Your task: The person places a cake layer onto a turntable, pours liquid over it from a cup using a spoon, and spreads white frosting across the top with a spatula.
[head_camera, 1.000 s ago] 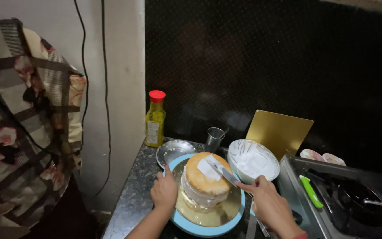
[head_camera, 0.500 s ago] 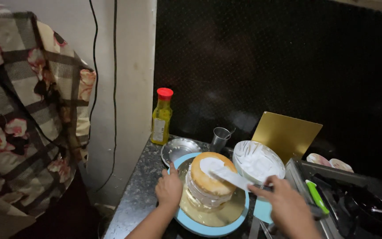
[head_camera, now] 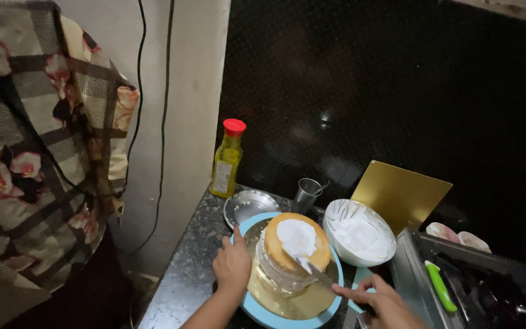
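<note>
Now more cream [head_camera: 296, 234] atop cake [head_camera: 293, 253].

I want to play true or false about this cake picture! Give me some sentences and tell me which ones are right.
1. The right hand holds a spatula over the cake. True.
2. The left hand is lifting the bottle. False: it rests at the edge of the blue turntable; the bottle stands apart by the wall.
3. The white bowl has cream in it. True.
4. The cake top is all covered with cream. False: only a patch is white.
5. The bottle has a green cap. False: it is red.
</note>
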